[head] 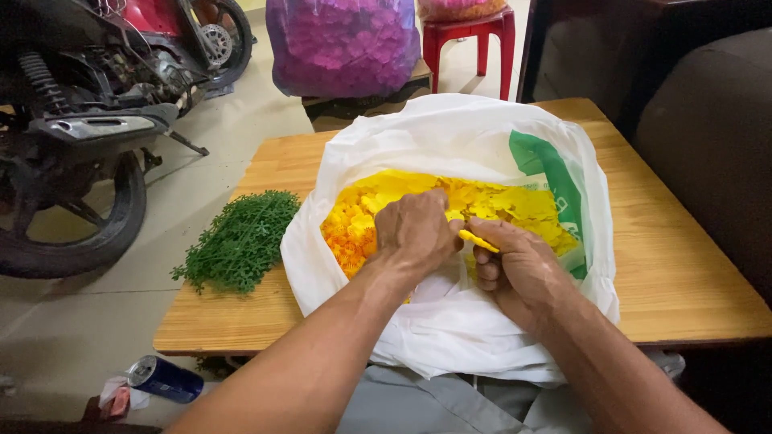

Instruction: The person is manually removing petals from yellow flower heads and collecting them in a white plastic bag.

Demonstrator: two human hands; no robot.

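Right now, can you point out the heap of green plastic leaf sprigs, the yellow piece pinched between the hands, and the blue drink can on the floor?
Green plastic leaf sprigs (241, 239), head view: middle of the heap.
Yellow piece (478, 240), head view: its exposed strip.
Blue drink can (166, 379), head view: its side.

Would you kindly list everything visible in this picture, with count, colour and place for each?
plastic bag: one, white with a green print, open on the table.
yellow petals: many, yellow and orange, inside the bag.
green sprigs: one pile, green, on the table left of the bag.
table: one, light wood, low.
motorbike: one, black and red, on the floor at left.
purple bag: one, clear, full of purple pieces, behind the table.
stool: one, red plastic, at the back.
can: one, blue, lying on the floor.
sofa: one, dark, at right.
left hand: in the petals.
right hand: fingers pinching a yellow piece.
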